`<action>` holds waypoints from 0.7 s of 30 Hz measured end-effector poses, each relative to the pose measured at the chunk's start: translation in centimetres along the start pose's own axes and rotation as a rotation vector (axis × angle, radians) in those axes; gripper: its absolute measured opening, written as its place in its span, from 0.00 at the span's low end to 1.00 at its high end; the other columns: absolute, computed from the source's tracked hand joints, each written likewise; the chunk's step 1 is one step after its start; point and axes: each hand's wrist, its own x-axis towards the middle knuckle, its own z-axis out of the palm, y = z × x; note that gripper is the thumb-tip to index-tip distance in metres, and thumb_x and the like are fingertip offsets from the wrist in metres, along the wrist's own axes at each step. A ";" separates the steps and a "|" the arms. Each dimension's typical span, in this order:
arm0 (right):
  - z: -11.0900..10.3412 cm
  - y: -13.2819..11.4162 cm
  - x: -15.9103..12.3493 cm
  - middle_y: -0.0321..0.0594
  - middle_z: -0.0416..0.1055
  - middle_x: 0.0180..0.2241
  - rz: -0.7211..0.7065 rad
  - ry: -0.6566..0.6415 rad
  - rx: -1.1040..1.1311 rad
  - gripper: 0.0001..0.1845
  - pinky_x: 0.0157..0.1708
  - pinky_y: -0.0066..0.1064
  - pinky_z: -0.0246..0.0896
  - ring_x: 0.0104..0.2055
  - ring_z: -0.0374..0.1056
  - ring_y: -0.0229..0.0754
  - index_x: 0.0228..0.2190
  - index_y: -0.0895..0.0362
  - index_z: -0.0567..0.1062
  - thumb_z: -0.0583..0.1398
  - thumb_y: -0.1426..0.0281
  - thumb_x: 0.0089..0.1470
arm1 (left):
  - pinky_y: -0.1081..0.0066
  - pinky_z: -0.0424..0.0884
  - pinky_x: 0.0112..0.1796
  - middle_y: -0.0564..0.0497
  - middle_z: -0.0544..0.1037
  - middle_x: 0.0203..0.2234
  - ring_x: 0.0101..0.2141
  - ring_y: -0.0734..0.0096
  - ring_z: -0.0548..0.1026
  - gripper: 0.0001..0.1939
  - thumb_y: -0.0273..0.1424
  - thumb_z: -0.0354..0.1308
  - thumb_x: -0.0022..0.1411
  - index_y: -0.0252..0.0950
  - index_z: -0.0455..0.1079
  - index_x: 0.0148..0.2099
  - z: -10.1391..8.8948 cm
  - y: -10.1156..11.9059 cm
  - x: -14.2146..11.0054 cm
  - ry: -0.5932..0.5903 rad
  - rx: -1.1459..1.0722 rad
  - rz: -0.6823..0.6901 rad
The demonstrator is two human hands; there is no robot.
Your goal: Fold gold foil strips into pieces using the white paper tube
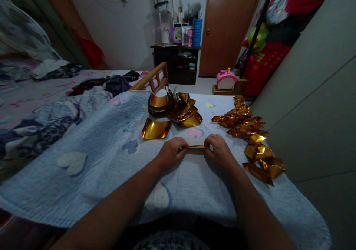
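Observation:
Between my two hands stretches a narrow strip of gold paper (197,146), pale along its far side. My left hand (174,151) pinches one end of it, and my right hand (218,150) pinches the other, both just above the blue cloth. Beyond my left hand lies a stack of gold foil sheets (174,105), partly curled, with one loose gold sheet (155,128) in front of it. Right of my right hand, several folded gold foil pieces (247,125) are heaped in a line along the table's right side.
A light-blue cloth with heart shapes (105,150) covers the table. To the left is a bed with rumpled bedding (83,105) and a wooden rail (150,78). A pale cabinet (314,105) stands close on the right. A pink toy (226,80) sits beyond the far edge.

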 end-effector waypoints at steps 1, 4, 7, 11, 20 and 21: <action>-0.1 -0.2 0.0 0.42 0.69 0.32 -0.003 0.027 -0.003 0.10 0.40 0.38 0.53 0.39 0.61 0.48 0.27 0.54 0.68 0.56 0.81 0.44 | 0.67 0.71 0.41 0.47 0.79 0.34 0.38 0.66 0.76 0.06 0.24 0.58 0.62 0.35 0.76 0.38 0.0 0.0 0.0 0.026 0.027 0.015; -0.3 -1.0 0.0 0.42 0.68 0.32 -0.017 0.089 -0.032 0.09 0.40 0.38 0.52 0.39 0.60 0.48 0.26 0.54 0.67 0.56 0.80 0.44 | 0.67 0.71 0.41 0.47 0.78 0.35 0.38 0.65 0.75 0.07 0.22 0.59 0.61 0.36 0.76 0.38 0.1 -0.1 0.1 0.111 0.094 0.012; -0.5 -1.4 -0.1 0.41 0.67 0.31 -0.035 0.135 -0.055 0.09 0.40 0.38 0.52 0.38 0.59 0.48 0.26 0.54 0.66 0.57 0.80 0.45 | 0.70 0.71 0.38 0.49 0.76 0.35 0.36 0.69 0.74 0.07 0.23 0.59 0.61 0.37 0.77 0.39 0.1 -0.3 0.1 0.186 0.087 -0.041; -0.6 -1.4 -0.2 0.39 0.66 0.29 -0.053 0.232 -0.059 0.08 0.41 0.39 0.52 0.38 0.59 0.48 0.26 0.53 0.65 0.57 0.79 0.47 | 0.72 0.70 0.36 0.50 0.75 0.33 0.33 0.72 0.73 0.06 0.26 0.58 0.63 0.36 0.76 0.38 0.0 -0.3 0.3 0.280 0.011 -0.145; -0.3 -1.9 -0.4 0.40 0.66 0.31 -0.026 0.317 -0.202 0.09 0.43 0.40 0.50 0.39 0.59 0.49 0.28 0.52 0.65 0.59 0.78 0.50 | 0.72 0.73 0.36 0.50 0.77 0.39 0.37 0.70 0.77 0.32 0.38 0.58 0.65 0.45 0.53 0.68 1.0 1.1 0.4 0.040 -0.776 -0.309; -0.2 -2.1 -0.3 0.41 0.67 0.31 -0.036 0.285 -0.203 0.09 0.43 0.40 0.50 0.39 0.58 0.49 0.28 0.52 0.65 0.59 0.77 0.50 | 0.72 0.73 0.36 0.49 0.77 0.42 0.38 0.70 0.77 0.33 0.39 0.59 0.64 0.45 0.54 0.68 1.2 1.3 0.4 0.025 -0.822 -0.299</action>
